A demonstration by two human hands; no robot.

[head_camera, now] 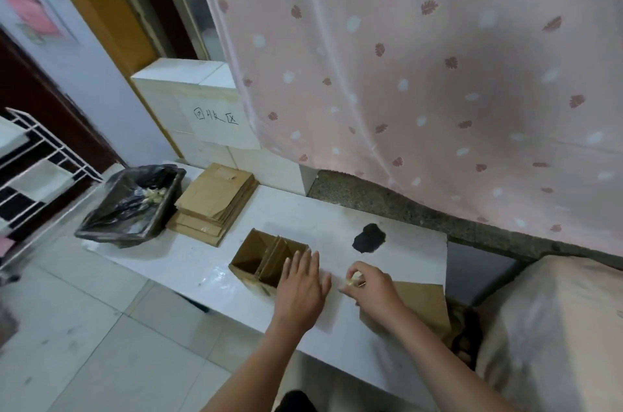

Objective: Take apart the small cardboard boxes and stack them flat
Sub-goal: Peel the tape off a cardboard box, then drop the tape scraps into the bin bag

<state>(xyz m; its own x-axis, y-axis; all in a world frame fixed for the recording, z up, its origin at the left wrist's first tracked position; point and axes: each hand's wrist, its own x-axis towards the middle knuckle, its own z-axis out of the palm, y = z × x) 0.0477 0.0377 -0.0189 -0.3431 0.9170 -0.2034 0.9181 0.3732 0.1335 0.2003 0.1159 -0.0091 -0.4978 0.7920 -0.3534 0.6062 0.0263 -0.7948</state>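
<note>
A small open cardboard box lies on its side on the white table, its flaps folded inward. My left hand rests flat with straight fingers on the box's right end. My right hand, just to the right, pinches a small crumpled wad of pale tape above the table. A stack of flattened boxes sits at the table's far left corner. A flat cardboard sheet lies under my right wrist at the table's right edge.
A bin lined with a black bag stands left of the stack and holds tape scraps. A dark stain marks the table. A pink curtain hangs behind. A white rack stands at far left on the tiled floor.
</note>
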